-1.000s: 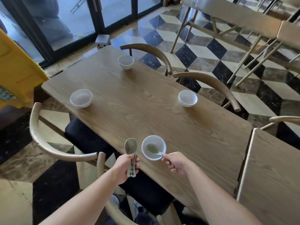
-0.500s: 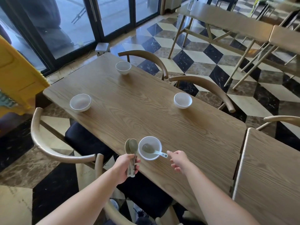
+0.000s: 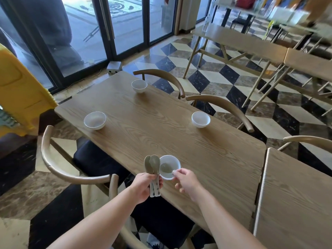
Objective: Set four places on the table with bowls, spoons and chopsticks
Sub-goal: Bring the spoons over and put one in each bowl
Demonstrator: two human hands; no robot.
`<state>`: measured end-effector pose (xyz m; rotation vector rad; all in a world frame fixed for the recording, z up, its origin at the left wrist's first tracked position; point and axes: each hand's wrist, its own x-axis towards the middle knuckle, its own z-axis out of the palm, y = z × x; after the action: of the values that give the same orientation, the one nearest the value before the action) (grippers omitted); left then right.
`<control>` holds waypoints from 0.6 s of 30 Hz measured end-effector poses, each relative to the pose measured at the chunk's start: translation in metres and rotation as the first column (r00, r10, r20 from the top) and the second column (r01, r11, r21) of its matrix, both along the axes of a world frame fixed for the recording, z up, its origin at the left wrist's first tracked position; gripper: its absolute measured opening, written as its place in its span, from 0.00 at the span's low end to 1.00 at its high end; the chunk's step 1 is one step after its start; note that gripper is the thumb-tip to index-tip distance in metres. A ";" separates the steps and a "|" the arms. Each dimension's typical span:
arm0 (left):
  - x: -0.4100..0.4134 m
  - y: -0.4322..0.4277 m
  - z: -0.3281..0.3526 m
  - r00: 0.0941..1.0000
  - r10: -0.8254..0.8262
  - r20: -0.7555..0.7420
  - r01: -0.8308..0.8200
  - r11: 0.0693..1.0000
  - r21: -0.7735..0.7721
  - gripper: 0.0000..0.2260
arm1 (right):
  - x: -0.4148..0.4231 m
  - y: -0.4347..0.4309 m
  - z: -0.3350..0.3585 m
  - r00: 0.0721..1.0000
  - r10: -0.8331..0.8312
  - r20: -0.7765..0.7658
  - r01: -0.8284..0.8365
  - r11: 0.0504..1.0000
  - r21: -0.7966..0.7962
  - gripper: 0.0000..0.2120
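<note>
Several white bowls stand on the long wooden table (image 3: 161, 130): one far away (image 3: 139, 85), one at the left edge (image 3: 94, 120), one at the right edge (image 3: 200, 119) and one close to me (image 3: 172, 159). A grey-green spoon (image 3: 165, 168) lies in the near bowl. My right hand (image 3: 187, 182) pinches the end of its handle at the bowl's rim. Just left of that bowl, my left hand (image 3: 143, 186) holds a bundle of spoons (image 3: 152, 165) upright by their handles. No chopsticks are in view.
Curved wooden chairs stand along both long sides, one (image 3: 59, 169) at my left with a black seat. A second wooden table (image 3: 296, 194) abuts at the right. A yellow object (image 3: 21, 90) and glass doors are at the far left.
My right hand let the spoon rest in the near bowl, drew slightly away, and now its fingertips are back on the handle. My head has lifted, showing more of the room.
</note>
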<state>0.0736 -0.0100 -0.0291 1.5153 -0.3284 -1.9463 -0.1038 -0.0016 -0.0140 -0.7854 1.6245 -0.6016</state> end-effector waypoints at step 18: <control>0.124 0.016 -0.004 0.946 -0.190 -0.262 0.194 0.981 -0.011 0.08 | 0.144 0.068 0.023 0.930 -0.279 0.241 0.280 0.960 0.032 0.04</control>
<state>0.1973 0.0056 -0.0331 1.2514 -0.3572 -2.2769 0.0404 0.0660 0.0091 -0.4617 1.5165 -0.8692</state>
